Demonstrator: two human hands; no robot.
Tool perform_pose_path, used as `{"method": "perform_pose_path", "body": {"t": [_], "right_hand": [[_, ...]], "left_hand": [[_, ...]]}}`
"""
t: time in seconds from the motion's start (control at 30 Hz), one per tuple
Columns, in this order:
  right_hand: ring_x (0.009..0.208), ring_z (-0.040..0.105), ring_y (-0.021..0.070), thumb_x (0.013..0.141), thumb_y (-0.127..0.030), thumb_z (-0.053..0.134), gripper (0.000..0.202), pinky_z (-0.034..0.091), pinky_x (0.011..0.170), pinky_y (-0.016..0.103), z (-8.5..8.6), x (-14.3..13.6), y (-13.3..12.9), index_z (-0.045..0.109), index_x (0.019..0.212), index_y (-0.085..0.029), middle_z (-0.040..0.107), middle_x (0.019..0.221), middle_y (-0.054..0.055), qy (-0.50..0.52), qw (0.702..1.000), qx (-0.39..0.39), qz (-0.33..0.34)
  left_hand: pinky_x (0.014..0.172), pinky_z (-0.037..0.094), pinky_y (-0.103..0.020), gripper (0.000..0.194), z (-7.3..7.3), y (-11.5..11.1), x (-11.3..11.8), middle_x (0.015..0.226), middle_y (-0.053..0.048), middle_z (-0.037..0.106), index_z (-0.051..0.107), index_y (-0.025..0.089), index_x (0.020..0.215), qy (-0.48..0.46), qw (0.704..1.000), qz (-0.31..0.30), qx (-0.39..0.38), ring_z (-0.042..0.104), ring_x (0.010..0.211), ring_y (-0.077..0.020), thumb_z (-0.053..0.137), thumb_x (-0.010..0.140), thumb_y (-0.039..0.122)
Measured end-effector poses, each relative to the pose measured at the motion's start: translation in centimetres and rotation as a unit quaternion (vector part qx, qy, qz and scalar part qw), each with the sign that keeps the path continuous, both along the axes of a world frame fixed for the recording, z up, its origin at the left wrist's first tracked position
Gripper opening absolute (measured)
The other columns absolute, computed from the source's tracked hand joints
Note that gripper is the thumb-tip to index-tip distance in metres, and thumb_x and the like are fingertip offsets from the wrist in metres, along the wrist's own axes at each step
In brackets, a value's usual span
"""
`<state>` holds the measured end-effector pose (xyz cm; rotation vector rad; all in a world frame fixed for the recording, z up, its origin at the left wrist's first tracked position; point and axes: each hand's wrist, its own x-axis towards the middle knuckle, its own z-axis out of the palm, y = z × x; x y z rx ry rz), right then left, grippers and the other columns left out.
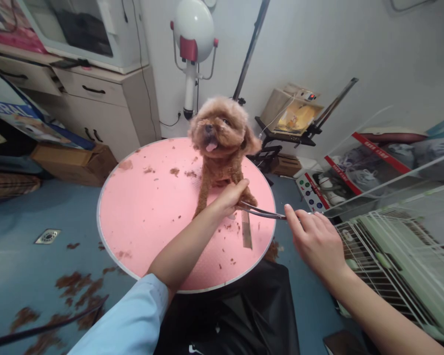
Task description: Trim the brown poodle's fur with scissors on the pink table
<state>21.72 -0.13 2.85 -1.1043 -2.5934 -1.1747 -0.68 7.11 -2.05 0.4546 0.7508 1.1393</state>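
Note:
A curly brown dog (222, 133) faces me from the far right part of a round pink grooming table (144, 222), its mouth open and tongue out. My left hand (232, 197) is closed around one of its front legs, whose furry paw (250, 197) sticks out to the right. In my right hand (316, 239) is a pair of scissors (264, 213), the blades pointing left and lying against the fur at the paw. The finger loops are mostly hidden by my fingers. Just below the paw, a metal comb (247, 230) lies on the tabletop.
Brown hair clippings (174, 171) dot the tabletop, with bigger clumps (79, 288) on the blue floor. A white dryer (194, 29) on a stand is behind the dog. Wire cages (392, 256) stand at the right, a cardboard box (76, 162) and cabinets (96, 111) at the left.

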Motion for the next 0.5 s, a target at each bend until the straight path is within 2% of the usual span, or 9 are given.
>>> {"method": "perform_pose_path", "body": {"t": [0.1,0.3,0.43,0.5], "right_hand": [[0.080,0.058,0.0213,0.088,-0.008,0.043,0.050,0.043,0.085,0.037,0.2,-0.1,-0.2,0.050,0.137,-0.015,0.067,0.095,0.010,-0.003,1.000,-0.005,0.003],[0.081,0.059,0.0207,0.089,-0.008,0.045,0.044,0.041,0.086,0.036,0.0,0.0,0.0,0.054,0.131,-0.015,0.068,0.095,0.010,-0.002,1.000,-0.002,0.004],[0.080,0.061,0.0205,0.087,-0.007,0.044,0.040,0.044,0.080,0.034,-1.4,0.0,0.2,0.058,0.124,-0.014,0.068,0.097,0.011,0.076,0.990,-0.115,-0.013],[0.079,0.061,0.0194,0.086,-0.009,0.044,0.034,0.046,0.075,0.031,-2.6,-0.2,-0.4,0.060,0.115,-0.015,0.067,0.094,0.010,0.150,0.957,-0.246,-0.025]], "left_hand": [[0.043,0.039,-0.023,0.039,0.3,-0.1,0.1,0.045,-0.006,0.055,0.049,0.015,0.055,0.020,1.000,0.009,0.016,0.055,0.038,-0.0152,0.050,0.090,0.032],[0.044,0.042,-0.025,0.040,0.4,-0.3,-0.1,0.045,-0.004,0.052,0.046,0.016,0.054,0.045,0.999,0.005,0.028,0.055,0.039,-0.0159,0.052,0.089,0.033],[0.043,0.038,-0.022,0.041,0.0,0.0,-0.8,0.044,-0.003,0.052,0.047,0.015,0.057,0.074,0.994,-0.063,0.052,0.049,0.036,-0.0111,0.045,0.094,0.033],[0.047,0.040,-0.023,0.039,-0.4,0.5,-1.3,0.047,-0.003,0.054,0.050,0.013,0.062,0.088,0.989,-0.098,0.063,0.050,0.039,-0.0111,0.044,0.095,0.034]]}}
